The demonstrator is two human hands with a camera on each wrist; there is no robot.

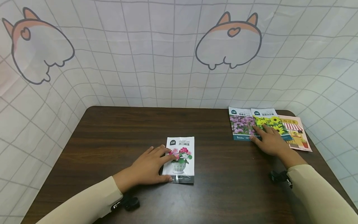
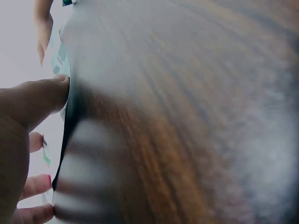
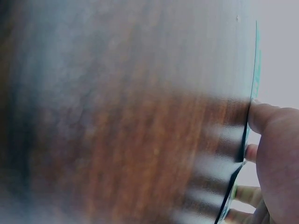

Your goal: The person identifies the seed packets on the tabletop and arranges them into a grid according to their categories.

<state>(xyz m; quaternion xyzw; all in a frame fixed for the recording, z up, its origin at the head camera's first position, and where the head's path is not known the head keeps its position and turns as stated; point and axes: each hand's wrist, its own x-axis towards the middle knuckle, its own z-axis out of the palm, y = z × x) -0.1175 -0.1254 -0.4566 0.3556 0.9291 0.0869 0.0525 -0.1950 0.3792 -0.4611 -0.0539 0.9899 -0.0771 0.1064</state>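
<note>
Lone white packet (image 1: 183,161), flower-pot print, flat near the middle of the counter (image 1: 117,133). Left grip (image 1: 152,166) loosely spread over its left side, fingers resting on the print, thumb at the lower edge; nothing pinched.

Right grip (image 1: 271,143) likewise spread, fingertips on the yellow-flower packet (image 1: 277,120) and by the purple-flower packet (image 1: 241,124), side by side at the far right corner. Nothing looks clasped. Pink packet (image 1: 298,133), awning print, lies partly under the yellow one.

Handling, my guess: all light, thin, bendy; glossy faces likely slippery on the smooth counter. Sliding under a flat fingertip should be easy, lifting flat harder. Best hold: thumb under a near edge or corner, fingers on top. Creasing the likeliest harm.

Containers: the packets only. Contents hidden; printed fronts suggest flower seed. Whether sealed, cannot tell.
</note>
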